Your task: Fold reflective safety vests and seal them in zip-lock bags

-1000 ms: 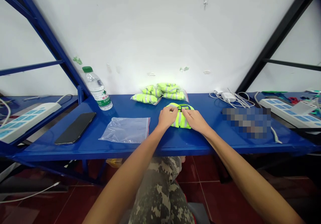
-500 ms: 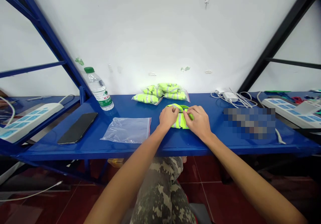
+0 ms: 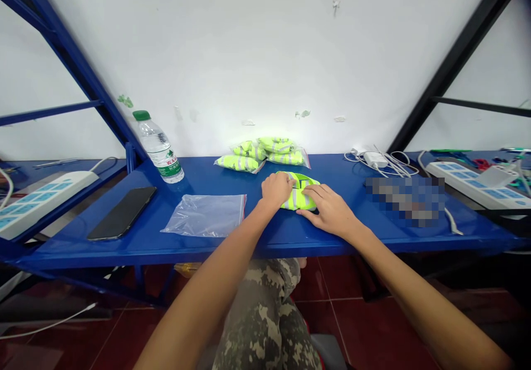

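Observation:
A folded fluorescent-yellow reflective vest (image 3: 297, 197) with silver-grey stripes lies on the blue table between my hands. My left hand (image 3: 277, 188) is closed on its left side, the fingers curled and the thumb pressing on the cloth. On the other side, my right hand (image 3: 329, 207) rests with the fingers stretched over the vest and the thumb apart, near the front edge of the fabric. A flat clear zip bag (image 3: 207, 215) with a red-edged opening lies to the left of my left hand.
Several bagged yellow bundles (image 3: 261, 154) are piled against the wall. A water bottle (image 3: 160, 149) and a black phone (image 3: 122, 213) are on the left of the table (image 3: 257, 243). White cables and a charger (image 3: 376, 159) lie at right, behind a pixelated patch. Power strips flank both sides.
My right hand has loosened from a pinch at the vest's middle and moved to its right side, fingers spread. My left hand still holds the left side. The view has shifted slightly.

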Demonstrator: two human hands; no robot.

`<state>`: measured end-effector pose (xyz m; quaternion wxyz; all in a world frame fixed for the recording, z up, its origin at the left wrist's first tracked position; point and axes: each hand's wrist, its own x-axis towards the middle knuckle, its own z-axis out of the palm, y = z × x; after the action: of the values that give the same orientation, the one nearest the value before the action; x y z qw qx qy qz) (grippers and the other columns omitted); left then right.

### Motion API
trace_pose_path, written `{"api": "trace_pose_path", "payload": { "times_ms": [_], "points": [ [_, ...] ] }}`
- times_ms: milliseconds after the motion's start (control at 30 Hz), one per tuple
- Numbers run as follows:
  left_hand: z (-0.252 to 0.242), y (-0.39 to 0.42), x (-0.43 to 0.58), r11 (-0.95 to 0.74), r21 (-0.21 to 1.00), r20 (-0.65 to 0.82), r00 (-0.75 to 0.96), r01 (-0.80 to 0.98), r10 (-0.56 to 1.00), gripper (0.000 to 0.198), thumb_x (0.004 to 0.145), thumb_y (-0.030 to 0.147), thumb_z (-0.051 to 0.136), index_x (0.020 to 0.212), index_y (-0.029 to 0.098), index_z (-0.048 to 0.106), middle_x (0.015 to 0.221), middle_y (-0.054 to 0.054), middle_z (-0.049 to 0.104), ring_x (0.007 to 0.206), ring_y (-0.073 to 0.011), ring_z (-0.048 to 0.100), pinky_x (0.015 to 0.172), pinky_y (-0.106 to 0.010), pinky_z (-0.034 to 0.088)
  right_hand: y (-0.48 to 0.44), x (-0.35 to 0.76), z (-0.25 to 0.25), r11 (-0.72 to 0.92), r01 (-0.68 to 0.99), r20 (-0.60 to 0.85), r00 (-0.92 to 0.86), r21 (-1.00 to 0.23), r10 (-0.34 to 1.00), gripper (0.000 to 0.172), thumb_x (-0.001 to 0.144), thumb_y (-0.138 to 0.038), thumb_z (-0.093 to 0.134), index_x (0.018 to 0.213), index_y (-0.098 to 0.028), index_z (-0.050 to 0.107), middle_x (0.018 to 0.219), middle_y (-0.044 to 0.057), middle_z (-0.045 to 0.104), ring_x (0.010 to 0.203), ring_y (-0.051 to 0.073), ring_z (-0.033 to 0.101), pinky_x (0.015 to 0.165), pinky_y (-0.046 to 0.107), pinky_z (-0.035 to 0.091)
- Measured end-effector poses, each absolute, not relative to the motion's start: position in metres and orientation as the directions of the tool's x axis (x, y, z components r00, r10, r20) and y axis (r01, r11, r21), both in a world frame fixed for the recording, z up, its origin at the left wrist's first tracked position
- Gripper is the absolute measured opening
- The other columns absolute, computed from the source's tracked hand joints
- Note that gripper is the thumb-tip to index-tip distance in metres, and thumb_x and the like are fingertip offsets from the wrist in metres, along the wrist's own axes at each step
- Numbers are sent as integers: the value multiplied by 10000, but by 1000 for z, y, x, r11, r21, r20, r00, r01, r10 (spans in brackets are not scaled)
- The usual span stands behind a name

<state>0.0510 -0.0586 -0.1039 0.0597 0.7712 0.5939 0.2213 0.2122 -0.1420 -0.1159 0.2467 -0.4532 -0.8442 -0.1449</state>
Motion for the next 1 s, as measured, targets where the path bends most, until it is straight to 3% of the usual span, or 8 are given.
{"api": "trace_pose_path", "payload": {
  "times_ms": [100,267,467,600,800,1000],
  "points": [
    [-104,-58,49,-353,360,311,246,863,918,377,932,515,464,849,230,697,917,-81,732,883,-246,673,713,-297,428,-141,211,-115,532,845,518,-477,49,710,384,938,-442,517,1108,-116,628,1146,177,648,1073,324,579,905,452,483],
    [-106,-69,43,-460,488,395,283,742,874,547,990,566,226,877,232,644,814,-34,694,789,-189,643,678,-274,389,-139,210,-113,528,847,487,-489,64,724,367,963,-429,471,1056,-116,638,1094,165,668,1037,312,600,894,432,483],
    [-101,-88,40,-580,484,554,283,655,783,318,1003,406,319,1160,242,542,792,1,629,821,-175,592,755,-279,407,-134,215,-111,515,857,454,-454,-13,767,388,975,-452,445,1082,-122,620,1114,145,680,1037,292,612,910,407,476],
    [-99,-92,40,-595,439,581,292,673,760,305,986,402,361,1181,241,531,859,-16,645,847,-187,587,760,-291,414,-130,218,-110,509,857,420,-435,-76,796,379,985,-455,421,1082,-143,613,1120,132,685,1047,281,614,897,387,467],
    [-101,-87,43,-481,414,552,208,773,808,280,982,382,352,1062,235,577,788,-27,661,796,-203,624,717,-294,408,-126,215,-106,485,859,399,-391,-167,829,390,1002,-455,366,1083,-169,619,1075,115,695,1022,265,617,876,355,436],
    [-96,-82,38,-313,477,458,72,821,886,379,1011,361,240,1056,247,598,906,-61,725,892,-243,680,773,-314,428,-119,203,-94,478,853,363,-386,-211,848,452,1018,-493,266,851,-196,563,856,80,666,803,215,605,711,303,390]
  ]
}}
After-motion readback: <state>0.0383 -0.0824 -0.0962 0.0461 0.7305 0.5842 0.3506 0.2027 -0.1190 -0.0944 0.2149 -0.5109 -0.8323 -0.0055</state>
